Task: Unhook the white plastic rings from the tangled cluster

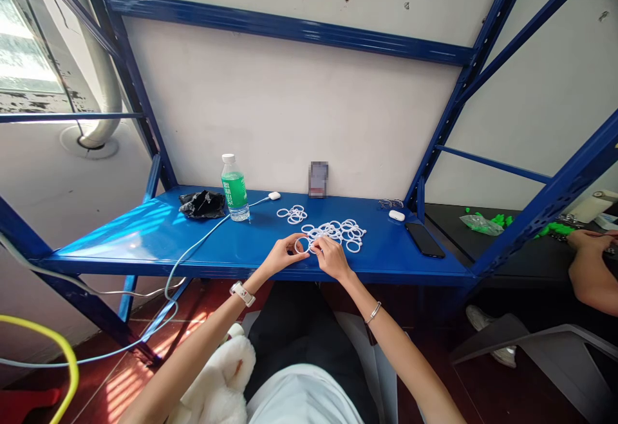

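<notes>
A white ring (301,246) is pinched at its left side between the thumb and fingers of my left hand (286,253), just above the front of the blue table. My right hand (331,258) is closed at the ring's right side; its fingertips hide what they pinch there. Behind and right of my hands lies a loose pile of white rings (354,234), several overlapping, each with a small knob. A smaller group of white rings (292,214) lies apart, farther back and left of the pile.
On the blue table (145,237) stand a green-labelled water bottle (235,189) and a phone-like object (318,180) against the wall. A black plastic bag (203,204), cable, glasses (391,204), white case (396,215) and black phone (425,240) lie around. Another person's hand (591,242) shows far right.
</notes>
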Demonstrator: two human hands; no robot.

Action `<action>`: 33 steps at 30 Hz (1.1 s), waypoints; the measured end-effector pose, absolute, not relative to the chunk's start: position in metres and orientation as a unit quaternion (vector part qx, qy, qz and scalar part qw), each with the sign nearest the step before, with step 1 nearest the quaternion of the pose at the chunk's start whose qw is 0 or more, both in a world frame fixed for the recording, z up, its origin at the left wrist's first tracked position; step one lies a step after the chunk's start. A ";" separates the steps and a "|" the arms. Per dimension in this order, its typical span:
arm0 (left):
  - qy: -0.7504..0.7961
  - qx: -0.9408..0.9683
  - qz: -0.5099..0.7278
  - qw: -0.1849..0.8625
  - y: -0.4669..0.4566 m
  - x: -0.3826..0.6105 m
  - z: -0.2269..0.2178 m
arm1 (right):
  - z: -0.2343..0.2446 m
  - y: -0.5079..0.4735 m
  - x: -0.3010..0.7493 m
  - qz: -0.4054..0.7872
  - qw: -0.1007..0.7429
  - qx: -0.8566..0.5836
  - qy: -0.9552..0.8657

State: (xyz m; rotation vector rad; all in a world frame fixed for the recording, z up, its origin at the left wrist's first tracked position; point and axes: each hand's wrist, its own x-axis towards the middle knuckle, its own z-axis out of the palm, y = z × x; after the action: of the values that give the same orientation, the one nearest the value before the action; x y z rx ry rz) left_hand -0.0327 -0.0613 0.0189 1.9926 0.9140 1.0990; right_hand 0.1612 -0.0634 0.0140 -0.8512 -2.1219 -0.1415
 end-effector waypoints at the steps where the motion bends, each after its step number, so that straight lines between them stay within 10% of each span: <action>1: 0.348 0.767 0.421 0.338 -0.062 -0.033 0.020 | 0.014 -0.063 0.161 -0.058 0.411 -0.339 -0.844; 33: 0.360 0.755 0.433 0.337 -0.064 -0.031 0.022 | 0.016 -0.067 0.160 -0.060 0.391 -0.330 -0.857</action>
State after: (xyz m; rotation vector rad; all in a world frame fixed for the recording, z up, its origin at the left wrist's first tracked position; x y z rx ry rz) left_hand -0.0310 -0.0644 0.0221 1.9675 0.9387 1.1277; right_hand 0.1599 -0.0665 0.0165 -0.8393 -2.1763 -0.1513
